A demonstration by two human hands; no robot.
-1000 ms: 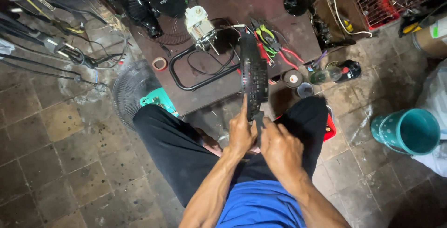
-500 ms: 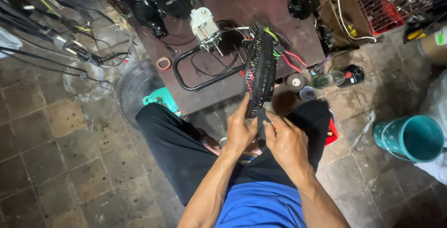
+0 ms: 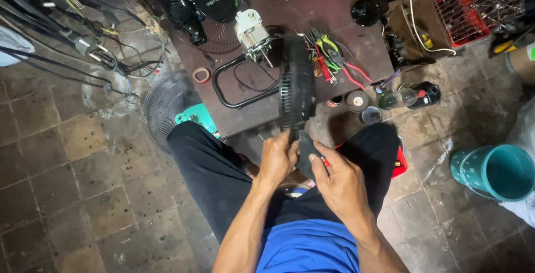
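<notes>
A cluttered repair workshop, set up on a worn tiled floor, centres on a low dark-red tabletop. On the tabletop lie a bare electric motor, a black fan housing and red- and green-handled pliers. Left of the tabletop, a wire fan guard rests on the floor beside tangled cables; right of it stands a red wire crate.
</notes>
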